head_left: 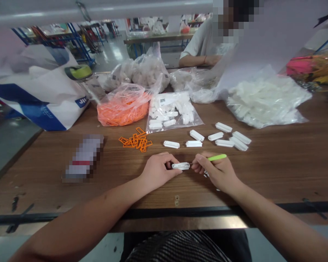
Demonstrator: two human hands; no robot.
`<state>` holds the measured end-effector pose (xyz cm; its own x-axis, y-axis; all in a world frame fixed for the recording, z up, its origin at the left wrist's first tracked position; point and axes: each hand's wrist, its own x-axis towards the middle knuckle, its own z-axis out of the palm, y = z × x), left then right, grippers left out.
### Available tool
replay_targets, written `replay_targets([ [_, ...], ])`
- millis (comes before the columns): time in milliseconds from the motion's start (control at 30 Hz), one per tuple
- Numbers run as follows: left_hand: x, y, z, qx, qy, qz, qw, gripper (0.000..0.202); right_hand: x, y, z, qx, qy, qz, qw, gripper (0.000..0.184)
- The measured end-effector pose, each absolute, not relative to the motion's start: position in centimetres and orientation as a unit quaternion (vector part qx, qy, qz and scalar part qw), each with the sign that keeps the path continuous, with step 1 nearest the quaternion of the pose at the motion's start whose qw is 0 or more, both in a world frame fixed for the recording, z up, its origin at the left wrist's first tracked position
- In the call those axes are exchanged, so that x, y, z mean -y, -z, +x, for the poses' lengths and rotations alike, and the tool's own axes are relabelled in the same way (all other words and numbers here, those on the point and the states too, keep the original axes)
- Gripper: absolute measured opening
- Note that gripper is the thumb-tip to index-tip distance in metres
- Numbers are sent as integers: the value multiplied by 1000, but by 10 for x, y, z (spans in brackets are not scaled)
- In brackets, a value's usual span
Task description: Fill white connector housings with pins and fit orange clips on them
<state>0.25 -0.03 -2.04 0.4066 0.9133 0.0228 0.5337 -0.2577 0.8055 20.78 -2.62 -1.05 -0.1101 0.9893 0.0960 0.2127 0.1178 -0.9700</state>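
Even indoor light, slightly soft picture.
Glare on the table edge (226,222), lower centre, and floor (115,54), upper left; blur toward the top; pixelated patches (84,154) left and upper right.

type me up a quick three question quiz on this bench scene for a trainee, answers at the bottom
1. What does the right hand hold?
2. True or false: in the picture, the loose orange frames lie to the right of the loose white parts.
3. What does the left hand hold? A) a clear bag; B) a white piece with dark dots; C) a bottle.

Key: 1. A thin tool with a green handle. 2. False; they lie to the left. 3. B.
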Motion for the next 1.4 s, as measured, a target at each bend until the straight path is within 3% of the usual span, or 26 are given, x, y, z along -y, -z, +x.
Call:
replay_targets([
  [400, 1, 21, 3, -482, -260, 748, 375, 11, 25, 11, 208, 612, -442, -505, 419, 36],
  [600, 2, 19, 5, -494, -252, 745, 371, 9, 31, 10, 209, 701, -357, -496, 368, 31],
  [867, 1, 21, 3, -487, -253, 747, 375, 12, 25, 8, 208, 584, -426, -511, 465, 35],
  [1400, 0, 22, 3, -481, -259, 752, 369, 11, 22, 11, 207, 568, -447, -515, 461, 34],
])
